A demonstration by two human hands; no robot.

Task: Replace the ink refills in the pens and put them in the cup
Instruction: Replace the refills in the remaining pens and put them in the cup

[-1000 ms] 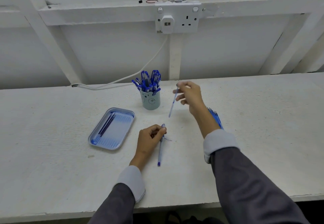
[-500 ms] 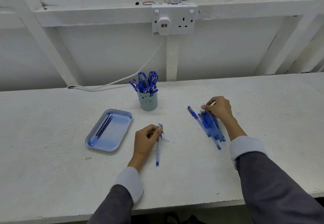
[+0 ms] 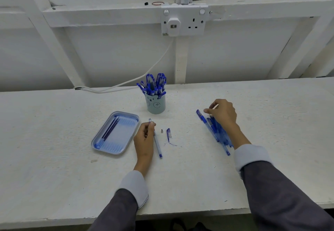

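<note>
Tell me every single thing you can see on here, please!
table: one, white, under everything
cup: one, pale teal, back middle
pens in cup: many, blue, upright
tray: one, blue, left of left hand
refills: about two, dark blue, in tray
pen barrel: one, clear, in left hand
pen tip: one, grey, right of barrel
cap: one, blue, beside tip
pen pile: one, blue, under right hand
thin stick: one, pale, in right hand
socket: one, white, on wall
left hand: one, grips pen barrel
right hand: one, pinches thin stick
</note>
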